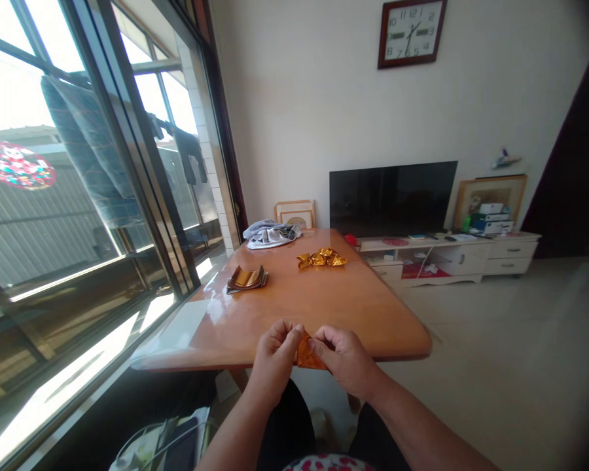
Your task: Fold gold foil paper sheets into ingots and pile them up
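Between my two hands, at the near edge of the wooden table (pixel 285 304), is a small piece of shiny orange-gold foil paper (pixel 310 355), partly folded. My left hand (pixel 279 350) pinches its upper left corner between thumb and fingers. On the other side, my right hand (pixel 342 356) grips the right edge, its thumb on top. Farther up the table lies a pile of crumpled or folded gold foil pieces (pixel 322 258). To the left sits a curled stack of gold foil sheets (pixel 248 279).
Folded grey cloth (pixel 272 234) lies at the table's far end. A window (pixel 127 144) runs along the left. Beyond the table stand a television (pixel 392 199) and a low white cabinet (pixel 510 252). Below left, a phone-like dark object (pixel 179 445) and white cables rest beside my legs.
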